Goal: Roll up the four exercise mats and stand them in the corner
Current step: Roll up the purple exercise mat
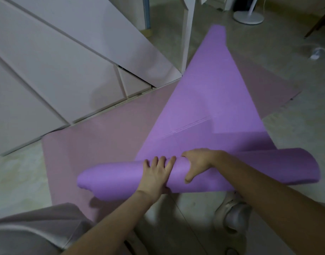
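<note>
- A purple foam exercise mat [209,107] is partly rolled. The roll lies across the lower centre, and the flat rest runs to the upper right of the frame.
- The left hand [156,174] lies on top of the roll with fingers spread and fairly straight; its thumb is mostly hidden.
- The right hand [197,161], just beside it, grips the roll, with fingertips out of sight over the far side and the thumb on the near side.
- A flat pink exercise mat [103,137] lies underneath, partly covered.
- A white shoe [231,212] at lower right is half hidden by the forearm.
</note>
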A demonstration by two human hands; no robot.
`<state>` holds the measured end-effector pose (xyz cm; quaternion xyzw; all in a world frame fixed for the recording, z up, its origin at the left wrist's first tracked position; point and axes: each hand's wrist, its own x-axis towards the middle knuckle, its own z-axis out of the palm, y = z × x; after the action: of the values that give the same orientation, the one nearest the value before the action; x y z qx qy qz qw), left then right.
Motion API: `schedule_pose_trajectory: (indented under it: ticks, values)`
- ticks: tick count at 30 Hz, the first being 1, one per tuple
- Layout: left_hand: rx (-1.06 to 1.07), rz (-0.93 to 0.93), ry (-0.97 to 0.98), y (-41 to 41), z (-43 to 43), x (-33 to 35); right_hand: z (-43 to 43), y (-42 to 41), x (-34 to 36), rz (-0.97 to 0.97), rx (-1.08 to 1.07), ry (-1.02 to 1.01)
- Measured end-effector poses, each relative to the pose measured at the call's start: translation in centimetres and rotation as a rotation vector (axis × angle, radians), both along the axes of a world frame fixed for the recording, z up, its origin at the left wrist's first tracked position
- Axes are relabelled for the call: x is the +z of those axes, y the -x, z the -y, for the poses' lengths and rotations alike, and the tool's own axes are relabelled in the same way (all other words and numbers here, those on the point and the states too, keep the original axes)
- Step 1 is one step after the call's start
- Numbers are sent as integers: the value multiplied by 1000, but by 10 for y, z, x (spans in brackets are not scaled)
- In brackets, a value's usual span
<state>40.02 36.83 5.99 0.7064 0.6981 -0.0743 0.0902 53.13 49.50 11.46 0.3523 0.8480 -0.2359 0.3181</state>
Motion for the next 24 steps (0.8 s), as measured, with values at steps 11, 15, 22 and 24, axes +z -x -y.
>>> schedule_pose_trajectory:
  ticks: [11,15,22,24]
  values:
    - [-38,106,104,27,-43,28,13,-23,-2,-98,207,-614]
    - [-31,61,55,23,-43,33,1,-17,11,-82,182,-590]
    - [61,-93,-228,-5,-10,12,-11,-8,27,-130,59,-438]
    - [56,-134,-258,-14,-2,5,-8,-3,29,-133,52,-388]
